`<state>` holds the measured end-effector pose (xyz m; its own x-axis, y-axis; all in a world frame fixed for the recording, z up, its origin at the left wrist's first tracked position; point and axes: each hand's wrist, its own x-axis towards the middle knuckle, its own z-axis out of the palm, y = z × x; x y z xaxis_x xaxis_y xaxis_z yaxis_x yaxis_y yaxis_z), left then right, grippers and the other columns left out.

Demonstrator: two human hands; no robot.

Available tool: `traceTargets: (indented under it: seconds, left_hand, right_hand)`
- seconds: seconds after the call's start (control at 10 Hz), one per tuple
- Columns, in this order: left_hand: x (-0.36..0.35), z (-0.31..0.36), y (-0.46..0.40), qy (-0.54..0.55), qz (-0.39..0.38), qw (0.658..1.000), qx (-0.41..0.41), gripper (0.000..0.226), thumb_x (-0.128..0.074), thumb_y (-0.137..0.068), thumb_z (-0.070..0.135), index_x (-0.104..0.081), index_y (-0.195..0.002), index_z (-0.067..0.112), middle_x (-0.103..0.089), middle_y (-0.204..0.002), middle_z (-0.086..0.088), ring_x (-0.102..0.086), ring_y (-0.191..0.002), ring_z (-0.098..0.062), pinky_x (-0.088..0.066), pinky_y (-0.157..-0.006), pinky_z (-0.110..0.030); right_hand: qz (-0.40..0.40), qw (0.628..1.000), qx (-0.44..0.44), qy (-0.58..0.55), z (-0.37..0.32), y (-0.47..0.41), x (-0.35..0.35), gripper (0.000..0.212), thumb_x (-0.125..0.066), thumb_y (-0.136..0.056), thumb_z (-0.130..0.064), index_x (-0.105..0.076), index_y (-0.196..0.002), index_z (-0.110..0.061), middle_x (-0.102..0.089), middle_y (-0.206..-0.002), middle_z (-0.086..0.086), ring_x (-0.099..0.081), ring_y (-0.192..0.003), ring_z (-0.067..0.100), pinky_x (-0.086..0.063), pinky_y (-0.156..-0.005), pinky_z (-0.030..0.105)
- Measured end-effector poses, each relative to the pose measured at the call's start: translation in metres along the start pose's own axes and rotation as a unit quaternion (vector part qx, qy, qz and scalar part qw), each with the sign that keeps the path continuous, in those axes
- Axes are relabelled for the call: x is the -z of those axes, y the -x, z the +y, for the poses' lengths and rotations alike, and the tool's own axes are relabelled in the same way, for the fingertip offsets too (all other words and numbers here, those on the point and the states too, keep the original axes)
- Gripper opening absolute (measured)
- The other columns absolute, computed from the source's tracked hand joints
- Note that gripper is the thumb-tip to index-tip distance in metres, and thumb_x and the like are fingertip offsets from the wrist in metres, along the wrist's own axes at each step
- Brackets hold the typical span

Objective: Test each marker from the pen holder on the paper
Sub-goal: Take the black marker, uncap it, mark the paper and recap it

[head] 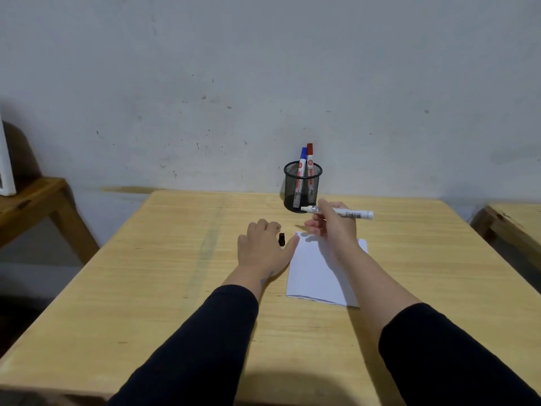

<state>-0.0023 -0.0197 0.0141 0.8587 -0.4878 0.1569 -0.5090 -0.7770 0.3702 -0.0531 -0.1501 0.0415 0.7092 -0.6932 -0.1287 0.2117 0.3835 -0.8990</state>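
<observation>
A black mesh pen holder (302,187) stands at the table's far edge with a blue-capped marker (301,162) and a red-capped marker (309,159) upright in it. My right hand (332,222) holds an uncapped white marker (351,213) level above the top of a white paper (319,273), its tip pointing left. Small red and blue strokes (297,234) show at the paper's top left corner. My left hand (263,247) rests flat on the table left of the paper, and a black cap (281,239) lies between its fingers and thumb.
The wooden table (175,273) stands against a grey wall. A second wooden table (32,200) with a white frame sits at the left. Another wooden table edge (512,221) shows at the right.
</observation>
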Motion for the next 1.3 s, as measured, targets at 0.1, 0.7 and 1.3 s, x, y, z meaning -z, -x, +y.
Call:
traceTargets:
  seconds: [0.1,0.7,1.3]
  left_hand:
    - [-0.013,-0.010,0.005,-0.038,-0.021,0.999,-0.025,0.077,-0.034,-0.084,0.070,-0.032,-0.145,0.023,-0.031,-0.153,0.005,-0.020,-0.143,-0.017,-0.015,-0.114,-0.047]
    - [-0.016,-0.010,0.006,-0.072,-0.079,0.994,-0.020,0.087,-0.022,-0.083,0.075,-0.009,-0.152,0.025,-0.001,-0.162,0.009,0.009,-0.148,-0.011,0.007,-0.117,-0.055]
    - [-0.015,-0.010,0.006,-0.062,-0.077,0.995,-0.018,0.086,-0.024,-0.083,0.074,-0.011,-0.152,0.025,-0.004,-0.162,0.008,0.007,-0.148,-0.011,0.007,-0.117,-0.055]
  right_hand:
    - [-0.038,0.997,0.011,0.060,0.010,0.000,0.000,0.007,-0.058,-0.090,-0.013,-0.062,-0.088,-0.008,-0.059,-0.073,0.014,-0.053,-0.052,0.022,-0.041,-0.041,0.025]
    - [0.020,0.952,0.113,0.282,0.021,0.000,-0.005,0.025,-0.058,-0.089,-0.016,-0.054,-0.068,-0.003,-0.053,-0.051,0.011,-0.041,-0.025,0.006,-0.033,-0.031,0.012]
    - [0.029,0.931,0.135,0.338,0.031,-0.016,0.000,0.029,-0.059,-0.080,-0.024,-0.050,-0.055,-0.014,-0.057,-0.047,0.007,-0.051,-0.038,0.017,-0.058,-0.055,0.035]
